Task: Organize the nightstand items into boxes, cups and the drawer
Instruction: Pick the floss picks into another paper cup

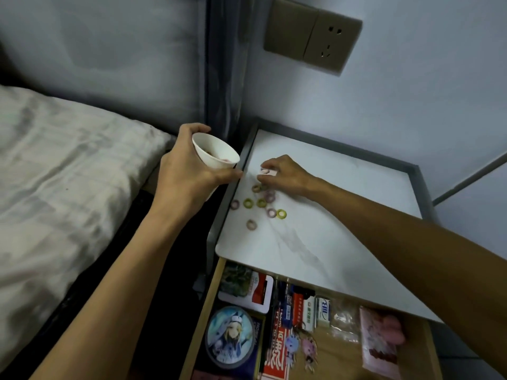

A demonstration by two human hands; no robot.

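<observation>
Bed (68, 174) at far left. Next to it, the left hand (186, 174) wraps its fingers round a white cup (211, 157), just off the nightstand (343, 215) edge. The cup is tipped, base in the palm, mouth aimed up and right, something pink inside. On the top, the right hand (285, 174) pinches a pink ring (265, 171) in curled fingertips. Loose pink and green rings (248, 203) lie flat just below. The drawer (203, 311) stands open, packed.

Tabletop (343, 204) right of rings (261, 203) open; wall (384, 105) close behind.
</observation>
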